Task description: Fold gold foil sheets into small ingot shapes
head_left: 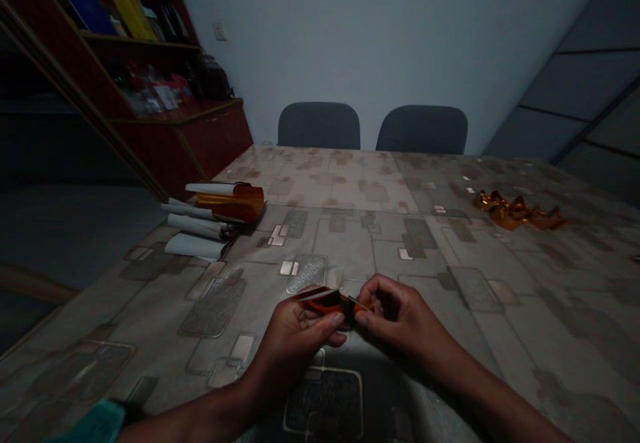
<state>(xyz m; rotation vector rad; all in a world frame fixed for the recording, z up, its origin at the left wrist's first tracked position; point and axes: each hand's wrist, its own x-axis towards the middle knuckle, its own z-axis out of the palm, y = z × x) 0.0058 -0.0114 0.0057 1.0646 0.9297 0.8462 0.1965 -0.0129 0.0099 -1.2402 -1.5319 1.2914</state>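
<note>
Close to the table's near side, my left hand (305,326) is closed around a shiny orange-gold piece of foil paper (327,300), thumb pressed on its lower edge. The piece looks folded, with a pale strip along its top. My right hand (395,310) pinches the right end of the same foil paper between thumb and forefinger. The two hands are close together, fingertips a short gap apart. Fingers cover part of the foil, so its full shape is hidden.
Curled sheets (230,203), orange-gold and pale, lie at the table's left edge. Several folded shiny gold pieces (517,210) sit at the right. A patterned cloth (345,243) covers the table. Two dark chairs (319,125) stand behind it, and a red-brown shelf unit (210,133) is at left.
</note>
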